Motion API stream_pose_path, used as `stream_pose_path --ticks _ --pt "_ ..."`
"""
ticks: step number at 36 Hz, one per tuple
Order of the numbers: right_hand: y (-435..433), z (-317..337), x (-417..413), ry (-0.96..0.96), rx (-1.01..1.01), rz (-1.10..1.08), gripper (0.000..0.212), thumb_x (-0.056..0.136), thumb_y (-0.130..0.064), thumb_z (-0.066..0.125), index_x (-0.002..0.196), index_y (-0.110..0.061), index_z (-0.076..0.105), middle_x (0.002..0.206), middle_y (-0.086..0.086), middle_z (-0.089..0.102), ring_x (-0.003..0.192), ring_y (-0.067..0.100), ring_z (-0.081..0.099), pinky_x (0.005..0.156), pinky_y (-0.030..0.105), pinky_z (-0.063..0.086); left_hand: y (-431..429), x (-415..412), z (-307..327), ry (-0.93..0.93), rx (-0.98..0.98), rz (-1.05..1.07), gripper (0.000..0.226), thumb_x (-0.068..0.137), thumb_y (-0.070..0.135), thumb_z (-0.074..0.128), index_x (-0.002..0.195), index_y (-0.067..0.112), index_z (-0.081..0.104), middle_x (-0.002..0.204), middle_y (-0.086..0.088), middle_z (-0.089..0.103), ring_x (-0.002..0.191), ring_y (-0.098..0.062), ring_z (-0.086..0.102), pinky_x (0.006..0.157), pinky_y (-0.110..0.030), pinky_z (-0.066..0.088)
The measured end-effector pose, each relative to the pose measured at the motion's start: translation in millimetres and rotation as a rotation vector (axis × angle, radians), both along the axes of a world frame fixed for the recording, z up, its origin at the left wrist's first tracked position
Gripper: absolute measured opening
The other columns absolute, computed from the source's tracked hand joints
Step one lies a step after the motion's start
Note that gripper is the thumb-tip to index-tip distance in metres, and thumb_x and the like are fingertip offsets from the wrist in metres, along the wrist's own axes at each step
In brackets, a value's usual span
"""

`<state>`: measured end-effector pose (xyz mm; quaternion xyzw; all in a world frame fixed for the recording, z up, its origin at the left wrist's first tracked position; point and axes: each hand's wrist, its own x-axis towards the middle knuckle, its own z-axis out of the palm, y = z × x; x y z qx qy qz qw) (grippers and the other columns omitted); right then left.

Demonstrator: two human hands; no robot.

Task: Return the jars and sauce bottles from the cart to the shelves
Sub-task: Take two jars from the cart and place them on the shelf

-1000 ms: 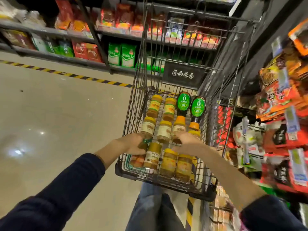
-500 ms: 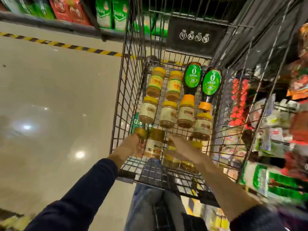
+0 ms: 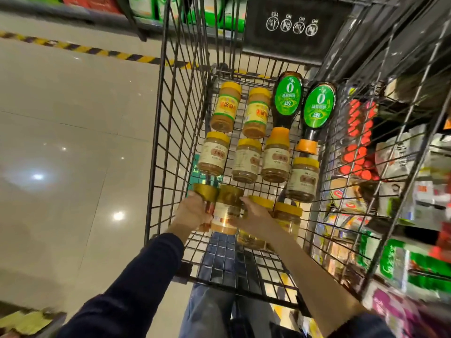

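Observation:
A black wire cart (image 3: 180, 132) holds several jars lying on their sides and two dark sauce bottles (image 3: 286, 93) with green labels at its far right. Two yellow-lidded jars (image 3: 224, 106) lie at the far end, with a row of pale-labelled jars (image 3: 213, 154) in the middle. In the nearest row, my left hand (image 3: 192, 213) is closed round a gold-lidded jar (image 3: 206, 192) by the left wall. My right hand (image 3: 256, 215) is wrapped over a yellow-lidded jar (image 3: 262, 202). Its thumb touches a second gold-lidded jar (image 3: 227, 213) lying between my hands.
Shelves of packaged goods (image 3: 402, 167) press close along the cart's right side. Another shelf with green packs (image 3: 219, 15) stands beyond the cart. Pale tiled floor with a yellow-black stripe (image 3: 85, 48) lies to the left. My legs in jeans (image 3: 212, 301) are under the cart's near end.
My view has tipped down and closer to the cart. Both hands have reached deeper into the basket and settled on the nearest row of jars. The jars and bottles have not shifted.

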<state>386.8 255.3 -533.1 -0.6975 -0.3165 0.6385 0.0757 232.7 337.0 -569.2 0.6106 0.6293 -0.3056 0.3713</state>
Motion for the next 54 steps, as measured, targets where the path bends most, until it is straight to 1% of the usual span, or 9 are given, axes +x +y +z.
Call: stream_pose_path --ticks 3,8,16,22,27,37,46,51,54 --pt "8.3 -10.9 -13.4 -0.154 -0.028 0.103 0.065 0.085 -0.036 0.065 0.135 -0.008 0.034 0.129 0.006 0.053 0.119 0.022 0.050 0.093 0.026 0.039 -2.0 -4.9 -9.2 -0.078 -0.053 0.123 0.080 0.076 0.020 0.074 0.134 0.008 0.021 0.099 -0.005 0.053 0.080 -0.016 0.055 0.072 -0.021 0.046" --pt "14.0 -32.6 -24.9 -0.294 -0.026 0.113 0.059 0.078 -0.032 0.072 0.120 0.000 0.046 0.113 0.011 0.061 0.105 0.026 0.058 0.080 0.028 0.048 1.3 -9.3 -19.4 -0.139 -0.183 0.317 0.083 0.067 0.010 0.078 0.128 0.021 0.023 0.110 -0.011 0.057 0.101 -0.032 0.061 0.089 -0.047 0.052" --pt "18.5 -45.4 -32.8 -0.266 -0.115 0.050 0.096 0.071 -0.031 0.079 0.141 0.002 0.022 0.134 0.016 0.050 0.124 0.028 0.048 0.099 0.032 0.044 5.4 -10.4 -24.6 -0.137 -0.269 0.370 0.115 0.049 0.022 0.089 0.137 0.023 0.016 0.120 -0.006 0.055 0.116 -0.028 0.053 0.104 -0.048 0.040" --pt "17.8 -44.9 -39.4 -0.050 -0.128 -0.072 0.115 0.083 -0.021 0.068 0.141 -0.006 -0.030 0.136 0.019 0.049 0.115 0.030 0.054 0.094 0.032 0.043 10.9 -9.6 -20.0 -0.158 -0.261 0.451 0.079 0.072 -0.003 0.073 0.130 0.008 0.019 0.116 -0.010 0.050 0.100 -0.025 0.054 0.086 -0.033 0.047" --pt "14.0 -48.5 -44.8 0.043 -0.092 -0.212 0.122 0.081 -0.016 0.071 0.138 -0.015 -0.037 0.146 0.013 0.038 0.129 0.029 0.042 0.107 0.037 0.034 12.0 -8.9 -22.2 -0.140 -0.244 0.417 0.084 0.072 -0.001 0.074 0.132 0.005 0.015 0.125 -0.017 0.050 0.116 -0.031 0.051 0.102 -0.045 0.042" --pt "9.4 -44.9 -47.1 -0.262 -0.088 -0.249 0.084 0.068 -0.034 0.080 0.133 -0.013 0.032 0.122 0.009 0.059 0.113 0.031 0.056 0.093 0.042 0.048 12.4 -6.2 -18.7 -0.109 -0.234 0.361 0.094 0.076 0.010 0.074 0.140 0.001 0.007 0.132 -0.016 0.048 0.122 -0.029 0.047 0.107 -0.039 0.035" --pt "5.4 -18.7 -33.0 -0.238 -0.063 -0.319 0.079 0.063 -0.031 0.084 0.128 -0.014 0.042 0.116 -0.001 0.058 0.114 0.023 0.055 0.089 0.029 0.045 8.6 -4.2 3.7 -0.206 -0.235 0.444 0.104 0.068 0.014 0.082 0.142 -0.003 0.011 0.131 -0.018 0.051 0.120 -0.031 0.051 0.101 -0.042 0.044" --pt "-1.5 8.8 -12.8 -0.167 0.048 -0.421 0.065 0.056 -0.024 0.088 0.107 -0.020 0.049 0.098 -0.007 0.059 0.094 0.014 0.059 0.080 0.026 0.048 7.7 3.2 31.9 -0.340 -0.193 0.375 0.064 0.061 0.012 0.083 0.115 0.011 0.047 0.117 -0.016 0.059 0.111 -0.032 0.057 0.098 -0.046 0.047" --pt "-7.5 34.3 1.5 -0.068 0.115 -0.493 0.060 0.057 -0.014 0.088 0.106 -0.019 0.053 0.088 -0.013 0.061 0.076 0.002 0.059 0.064 0.014 0.045 5.1 17.8 77.6 -0.470 -0.174 0.357 0.046 0.072 0.000 0.075 0.089 0.026 0.042 0.101 -0.005 0.057 0.103 -0.023 0.056 0.097 -0.038 0.045"
